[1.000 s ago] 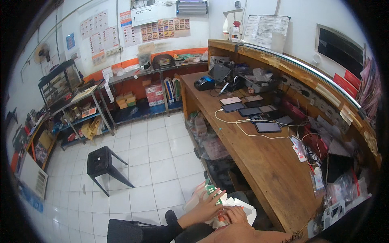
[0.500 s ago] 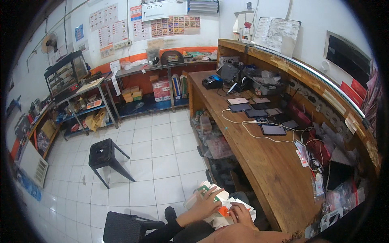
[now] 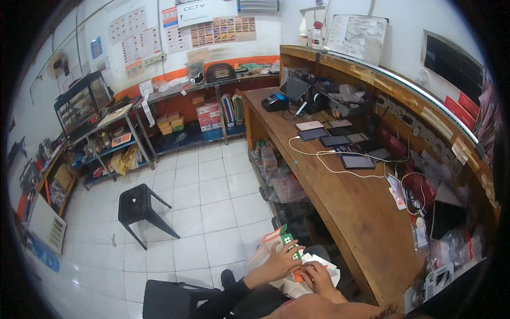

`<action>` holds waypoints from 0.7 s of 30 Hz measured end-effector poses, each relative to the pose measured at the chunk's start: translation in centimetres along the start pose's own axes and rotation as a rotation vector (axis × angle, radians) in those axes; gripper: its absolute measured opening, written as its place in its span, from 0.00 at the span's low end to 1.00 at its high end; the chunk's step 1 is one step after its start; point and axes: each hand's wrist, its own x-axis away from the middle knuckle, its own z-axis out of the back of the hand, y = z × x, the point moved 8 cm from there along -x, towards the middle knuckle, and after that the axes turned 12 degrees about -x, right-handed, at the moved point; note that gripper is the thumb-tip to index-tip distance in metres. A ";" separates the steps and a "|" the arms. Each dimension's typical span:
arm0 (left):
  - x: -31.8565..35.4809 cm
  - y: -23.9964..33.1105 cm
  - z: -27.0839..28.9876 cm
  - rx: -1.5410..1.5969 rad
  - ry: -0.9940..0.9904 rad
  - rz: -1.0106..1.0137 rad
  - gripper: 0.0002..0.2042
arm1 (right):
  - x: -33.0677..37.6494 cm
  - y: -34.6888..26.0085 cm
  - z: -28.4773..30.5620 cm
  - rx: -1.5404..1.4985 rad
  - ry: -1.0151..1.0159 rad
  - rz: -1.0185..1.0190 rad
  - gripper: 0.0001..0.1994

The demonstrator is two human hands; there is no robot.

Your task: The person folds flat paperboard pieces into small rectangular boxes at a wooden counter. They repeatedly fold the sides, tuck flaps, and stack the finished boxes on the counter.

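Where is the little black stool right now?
In the head view, the black stool stands on the white tiled floor, left of the long wooden counter and up-left of the person's hands.

Small repair shop, long wooden counter [image 3: 350,212], charging phones and tablets [image 3: 340,143], stocked shelves [image 3: 106,143], wall posters [image 3: 207,26]

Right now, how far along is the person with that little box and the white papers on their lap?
Early to midway, it seems. Already done: the small green and orange box is out and in the left hand, one flap apparently open. In hand: the right hand presses on the white papers on the lap. Left: the box's contents are not visible, and whether anything has come out cannot be told.
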 end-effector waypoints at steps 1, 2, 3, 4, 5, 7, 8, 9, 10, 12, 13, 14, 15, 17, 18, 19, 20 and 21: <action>0.0 -0.1 0.2 -0.011 0.002 -0.014 0.06 | 0.0 -0.1 0.0 0.049 0.008 0.045 0.11; 0.2 -0.2 0.2 -0.008 -0.025 -0.014 0.06 | 0.0 -0.5 -0.3 0.050 0.005 0.077 0.11; 0.1 -0.2 0.0 0.000 -0.040 -0.014 0.06 | 0.0 -0.7 -0.2 0.063 -0.004 0.111 0.12; 0.1 -0.2 -0.1 0.008 -0.054 -0.011 0.06 | 0.0 -0.9 -0.2 0.075 -0.015 0.146 0.12; 0.2 -0.3 -0.3 0.016 -0.062 -0.014 0.06 | 0.2 -0.7 -0.4 0.080 -0.008 0.150 0.12; 0.2 -0.4 -0.9 0.042 -0.069 -0.017 0.06 | 0.5 -0.3 -0.9 0.100 -0.006 0.158 0.12; 0.1 -0.4 -1.0 0.039 -0.071 -0.019 0.06 | 0.5 -0.1 -1.0 0.112 -0.020 0.147 0.12; 0.1 -0.5 -1.0 0.036 -0.078 -0.019 0.06 | 0.3 -0.3 -1.2 0.118 -0.035 0.135 0.12; 0.1 -0.5 -1.0 0.033 -0.084 -0.019 0.06 | 0.2 -0.5 -1.2 0.125 -0.049 0.123 0.12; 0.0 -0.3 -0.5 0.029 -0.099 -0.019 0.07 | 0.1 -0.5 -1.0 0.092 -0.084 0.075 0.13; 0.1 -0.2 -0.2 0.026 -0.108 -0.021 0.07 | 0.0 -0.6 -1.0 0.074 -0.098 0.051 0.13; 0.2 -0.1 -0.2 0.024 -0.137 -0.020 0.07 | -0.1 -0.4 -0.9 0.038 -0.117 0.008 0.13; 0.2 0.0 -0.1 0.023 -0.161 -0.018 0.07 | -0.2 -0.1 -0.8 0.005 -0.137 -0.032 0.13; 0.1 0.0 -0.2 0.055 -0.140 -0.008 0.07 | -0.8 0.5 -0.4 -0.108 -0.149 -0.158 0.13; 0.2 0.0 -0.3 0.094 -0.097 0.001 0.08 | -1.0 0.9 -0.2 -0.189 -0.143 -0.247 0.13; 0.2 0.1 -0.3 0.132 -0.054 0.010 0.08 | -1.2 1.3 0.0 -0.271 -0.135 -0.336 0.13; 0.3 0.2 -0.7 0.115 -0.081 0.002 0.08 | -1.3 1.6 0.1 -0.292 -0.159 -0.400 0.14; 0.2 0.4 -0.1 0.093 -0.112 -0.005 0.09 | -1.4 2.0 0.1 -0.318 -0.180 -0.460 0.15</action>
